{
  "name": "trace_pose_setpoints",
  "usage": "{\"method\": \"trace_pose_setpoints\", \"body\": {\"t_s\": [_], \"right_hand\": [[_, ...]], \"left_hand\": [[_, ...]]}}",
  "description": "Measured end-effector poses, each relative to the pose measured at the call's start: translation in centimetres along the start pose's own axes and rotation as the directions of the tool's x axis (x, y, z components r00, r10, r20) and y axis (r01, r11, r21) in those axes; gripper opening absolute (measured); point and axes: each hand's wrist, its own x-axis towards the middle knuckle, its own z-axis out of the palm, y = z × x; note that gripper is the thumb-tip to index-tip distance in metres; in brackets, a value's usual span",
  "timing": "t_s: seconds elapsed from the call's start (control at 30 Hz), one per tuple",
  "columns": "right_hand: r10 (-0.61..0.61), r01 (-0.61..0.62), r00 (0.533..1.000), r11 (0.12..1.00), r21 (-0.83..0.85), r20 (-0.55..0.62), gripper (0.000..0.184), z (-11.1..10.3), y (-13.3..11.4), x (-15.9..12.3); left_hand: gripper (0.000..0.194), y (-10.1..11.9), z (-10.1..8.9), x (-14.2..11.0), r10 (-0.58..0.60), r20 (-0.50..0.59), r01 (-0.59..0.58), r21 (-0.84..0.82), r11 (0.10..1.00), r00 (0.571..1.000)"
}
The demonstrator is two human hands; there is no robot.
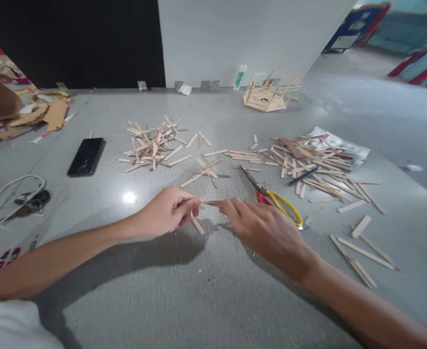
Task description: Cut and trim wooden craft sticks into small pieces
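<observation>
Grey table (pixel 144 300): fills most of my head view; everything listed below lies on it or is held over it.
Right heap (pixel 320 157): loose wooden sticks, a dark pen (pixel 303 176) across them; I judge that a nudge would make them slide.
Left heap (pixel 154 145): more sticks, crossed loosely.
Right hand (pixel 262 225): fingers pinched narrow on one end of the held stick (pixel 212 202).
Left hand (pixel 170 211): pinched narrow on the other end.
Wooden frame (pixel 266 103): openwork, near the back panel (pixel 235 39); a hard bump could loosen its joints.
White wrapper (pixel 358 151): print too blurred for me to read.
Scissors (pixel 260 189): yellow handle, some red, just beyond the right hand; a careless sweep could catch them.
Black phone (pixel 86 157): dark screen, no brand I can make out.
Tube (pixel 240 77): green label, illegible from here.
Held stick: between both hands, one piece or more, I cannot tell; uneven twisting might split thin wood.
</observation>
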Motion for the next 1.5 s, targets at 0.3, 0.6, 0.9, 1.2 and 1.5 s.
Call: {"method": "trace_pose_setpoints", "body": {"t_s": [0.3, 0.6, 0.9, 1.2, 1.5], "right_hand": [[0.121, -0.114, 0.95, 0.993, -0.04, 0.289, 0.031, 1.8, -3.6, 1.7], [0.082, -0.161, 0.91, 0.973, 0.164, 0.408, 0.023, 3.2, -2.1, 1.5], [0.153, -0.163, 0.945, 0.987, 0.01, 0.289, 0.031, 1.1, -4.4, 2.4], [0.133, -0.154, 0.944, 0.987, 0.048, 0.303, 0.031, 2.4, -3.5, 2.6], [0.115, -0.118, 0.968, 0.993, 0.001, 0.224, 0.028, 2.2, -3.5, 2.5]], "left_hand": [[0.046, -4.1, 2.2, 1.6, 0.084, -0.115, -0.074, 0.089, 0.993, 0.99], [0.038, -4.0, 1.2, 1.8, 0.01, 0.011, -0.01, 0.0, 1.0, 1.0], [0.04, -4.3, 1.5, 1.9, 0.09, 0.004, -0.091, 0.022, 0.996, 0.996], [0.042, -4.4, 1.7, 2.0, 0.094, -0.036, -0.094, 0.007, 0.996, 0.995], [0.039, -4.3, 1.8, 2.0, 0.121, -0.036, -0.119, 0.049, 0.992, 0.992]]}}
